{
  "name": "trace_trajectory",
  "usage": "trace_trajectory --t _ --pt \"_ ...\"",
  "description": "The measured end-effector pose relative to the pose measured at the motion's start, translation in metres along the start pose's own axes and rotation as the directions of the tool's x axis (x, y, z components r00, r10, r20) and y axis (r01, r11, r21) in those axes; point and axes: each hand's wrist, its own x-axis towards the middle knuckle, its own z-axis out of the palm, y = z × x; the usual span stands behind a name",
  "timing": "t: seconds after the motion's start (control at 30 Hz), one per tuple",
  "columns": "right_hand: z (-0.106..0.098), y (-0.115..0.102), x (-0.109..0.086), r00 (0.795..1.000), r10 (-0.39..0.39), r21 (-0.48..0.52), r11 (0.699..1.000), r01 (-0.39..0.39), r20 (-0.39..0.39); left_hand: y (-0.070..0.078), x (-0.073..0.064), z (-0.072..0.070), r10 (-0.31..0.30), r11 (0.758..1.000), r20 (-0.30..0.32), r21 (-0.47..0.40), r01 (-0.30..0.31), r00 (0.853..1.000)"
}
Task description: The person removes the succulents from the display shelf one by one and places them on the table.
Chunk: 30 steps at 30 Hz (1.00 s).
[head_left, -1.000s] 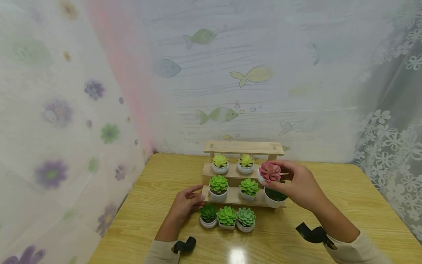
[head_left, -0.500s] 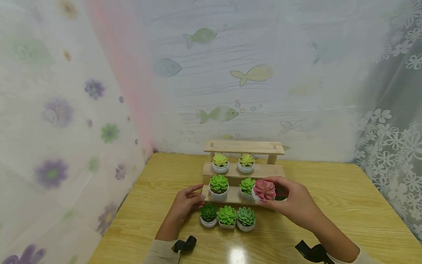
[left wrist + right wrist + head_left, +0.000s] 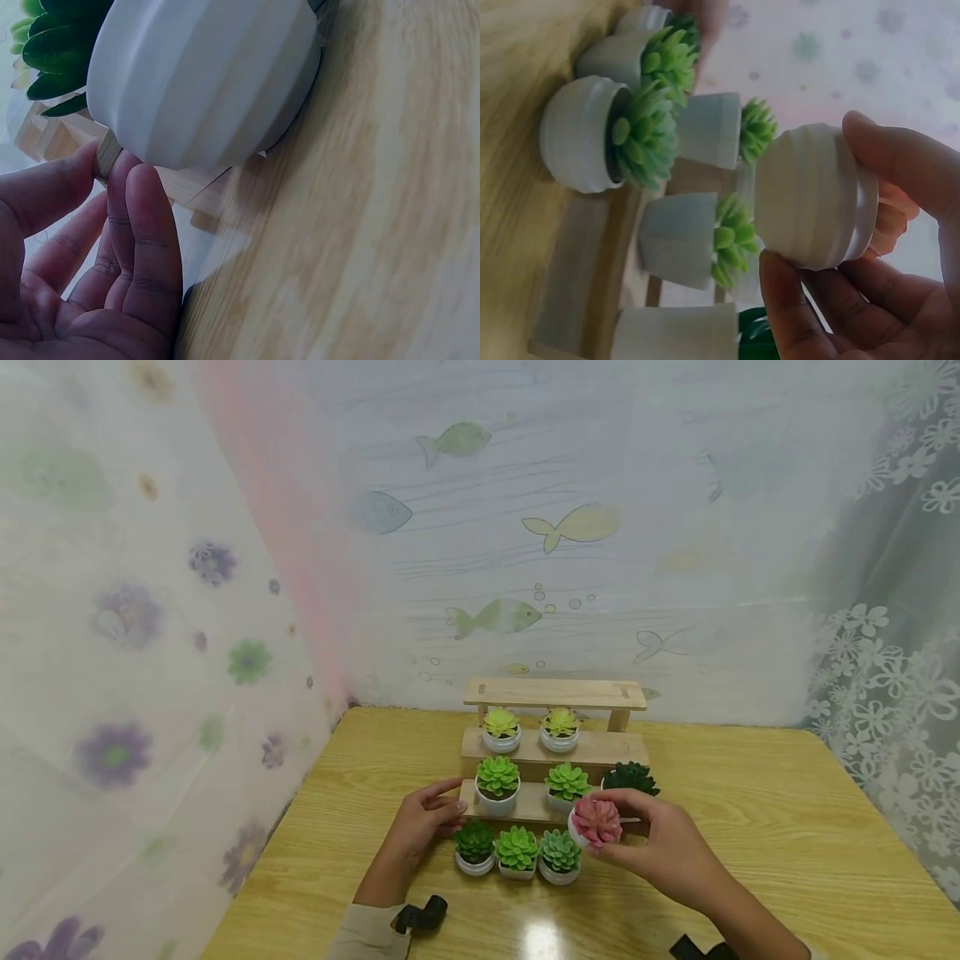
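Note:
My right hand (image 3: 667, 847) holds a pink succulent (image 3: 597, 822) in a small white pot. In the right wrist view, thumb and fingers grip the ribbed white pot (image 3: 810, 195), which is off any surface. The held plant hangs in front of the lower tier of a wooden plant stand (image 3: 555, 693), just right of a grey-green succulent (image 3: 559, 852). My left hand (image 3: 422, 822) is at the stand's left side. In the left wrist view, its thumb and a finger pinch the end of a shelf board (image 3: 108, 155), close to a white pot (image 3: 202, 75).
Beside the grey-green plant, a bright green succulent (image 3: 517, 849) and a dark green one (image 3: 474, 843) stand on the wooden table (image 3: 360, 752). The lower tier carries several potted succulents, including a dark one (image 3: 630, 777) at right. Two yellow-green plants (image 3: 501, 727) occupy the tier above.
My right hand has brought the pink succulent down and slightly left, from beside the upper tier to in front of the lower one. The left hand has stayed put.

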Motion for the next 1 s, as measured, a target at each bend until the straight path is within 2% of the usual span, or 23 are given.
trace_trajectory --t 0.43,1.0 --pt "0.002 0.022 -0.007 0.996 0.082 0.042 0.996 -0.083 0.024 0.001 -0.002 0.000 0.010 1.000 0.007 -0.004 -0.010 1.000" --pt "0.012 0.063 -0.006 0.992 0.112 0.054 0.992 -0.115 0.061 0.003 -0.003 0.002 0.013 1.000 0.001 -0.006 -0.013 1.000"
